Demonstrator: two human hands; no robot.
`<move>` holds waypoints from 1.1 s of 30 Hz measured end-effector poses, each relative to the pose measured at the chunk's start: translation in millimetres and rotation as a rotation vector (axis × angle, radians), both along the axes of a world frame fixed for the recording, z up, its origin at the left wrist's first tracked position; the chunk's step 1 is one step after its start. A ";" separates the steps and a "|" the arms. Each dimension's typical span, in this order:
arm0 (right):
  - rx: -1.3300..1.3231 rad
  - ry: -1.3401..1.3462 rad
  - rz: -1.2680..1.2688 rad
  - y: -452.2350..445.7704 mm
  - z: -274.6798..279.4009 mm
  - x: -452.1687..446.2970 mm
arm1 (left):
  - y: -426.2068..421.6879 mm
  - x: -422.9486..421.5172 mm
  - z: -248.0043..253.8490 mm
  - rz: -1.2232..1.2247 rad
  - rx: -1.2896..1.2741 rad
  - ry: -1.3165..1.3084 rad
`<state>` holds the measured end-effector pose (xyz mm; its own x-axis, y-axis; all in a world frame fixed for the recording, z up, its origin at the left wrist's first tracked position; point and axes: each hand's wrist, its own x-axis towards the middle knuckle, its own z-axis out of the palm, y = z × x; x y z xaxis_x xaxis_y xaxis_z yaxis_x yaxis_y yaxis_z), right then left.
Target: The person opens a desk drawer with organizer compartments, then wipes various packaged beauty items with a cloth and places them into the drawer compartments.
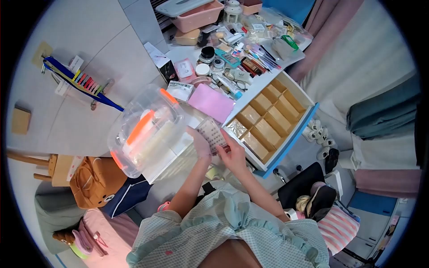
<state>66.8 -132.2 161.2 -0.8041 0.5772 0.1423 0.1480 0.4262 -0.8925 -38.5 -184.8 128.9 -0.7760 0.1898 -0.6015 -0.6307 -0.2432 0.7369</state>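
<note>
Between my two hands is a small clear case [212, 135] with rows of tiny dark items. My left hand [199, 142], somewhat blurred, is at the case's left side. My right hand [232, 152] grips its lower right edge with bent fingers. Just left of my left hand stands a clear plastic box [147, 129] with orange latches, on the desk's left part. A pink cloth-like square [211, 102] lies above the case. To the right, a pulled-out drawer [291, 157] with a blue front holds cardboard dividers forming several compartments.
Cosmetics, brushes [267, 57] and jars [202, 69] crowd the desk behind. A pink bin [196, 17] stands at the back. Hair clips hang on the left wall [89, 82]. A brown bear bag [96, 181] is at lower left, a black chair [304, 185] at lower right.
</note>
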 end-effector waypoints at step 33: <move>-0.083 0.020 0.370 151.4 55.4 131.4 | 94.0 135.1 82.1 -0.393 -0.363 0.310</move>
<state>198.2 19.3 216.6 -0.9580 0.2581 0.1248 -0.0202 0.3735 -0.9274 96.6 -90.9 211.0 -0.8385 0.3227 -0.4390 -0.3652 0.2651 0.8924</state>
